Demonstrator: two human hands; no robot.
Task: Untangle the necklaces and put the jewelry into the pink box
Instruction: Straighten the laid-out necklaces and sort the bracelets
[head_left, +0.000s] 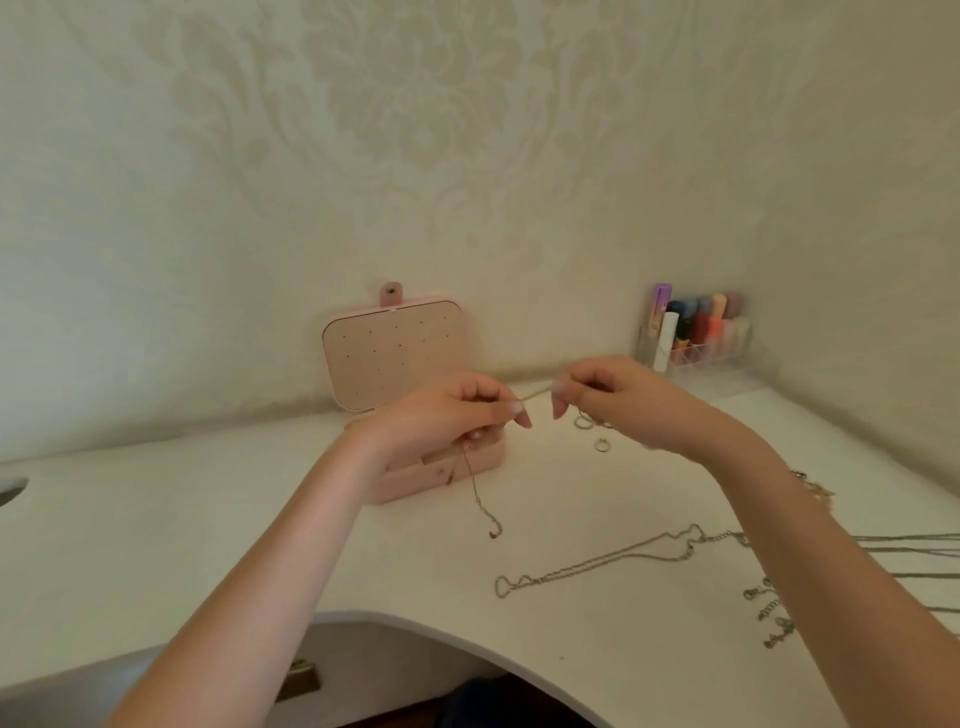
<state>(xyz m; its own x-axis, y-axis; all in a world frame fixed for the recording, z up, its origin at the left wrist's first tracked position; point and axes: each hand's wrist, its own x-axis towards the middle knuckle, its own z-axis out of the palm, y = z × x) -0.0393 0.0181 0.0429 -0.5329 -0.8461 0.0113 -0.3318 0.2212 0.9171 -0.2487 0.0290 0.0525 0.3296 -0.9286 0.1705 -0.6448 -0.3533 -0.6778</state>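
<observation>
Head view: left hand (452, 410) & right hand (608, 395) both pinched narrow on 1 thin chain (535, 393), stretched between them above bench (208, 519). Loose end hangs from left hand, in front of open pink box (395, 353) at far centre. More necklaces (597, 564) near right, rings (602, 444) beside right hand. Probably straightening before boxing: keep tension light, avoid yanking, lower tail 1st into box, coil w/o letting it re-knot.

Left hand (447, 410) hides most of the pink box (415, 480) base; chains (914, 540) run off the right edge; right hand (618, 400) appears motion-blurred.
</observation>
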